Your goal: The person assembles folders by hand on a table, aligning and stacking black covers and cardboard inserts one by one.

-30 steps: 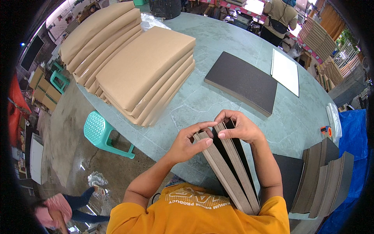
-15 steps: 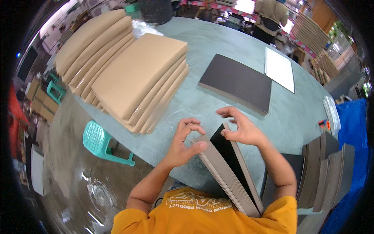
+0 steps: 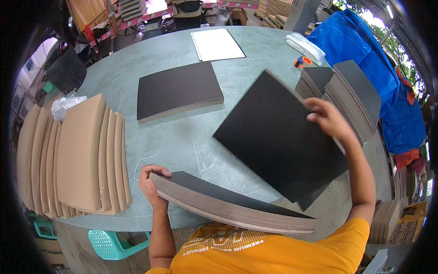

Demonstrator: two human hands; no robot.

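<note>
My left hand [image 3: 154,183] grips the left end of a thick stack of black-faced boards [image 3: 237,208], its thumb and fingers wrapped round the corner. The stack leans tilted against my front, with its layered grey edges showing. On the right, my right hand [image 3: 326,118] is closed on the far edge of a large black board [image 3: 278,141], which is tilted above the table with its black face showing. Whether this is one board or a few, I cannot tell. Flat on the table [image 3: 182,148] beyond my hands lies another black-topped stack [image 3: 180,89].
Brown-wrapped packages [image 3: 80,155] stand in a row on the left. White sheets [image 3: 218,44] lie at the far side. At the right are more board stacks [image 3: 351,100], an orange tape dispenser [image 3: 303,61] and a blue tarp [image 3: 346,41]. A green stool [image 3: 107,244] stands below the table.
My view has turned to the right. My hands have moved apart: the right has carried a black board away to the right, while the left has closed on the thick stack's end.
</note>
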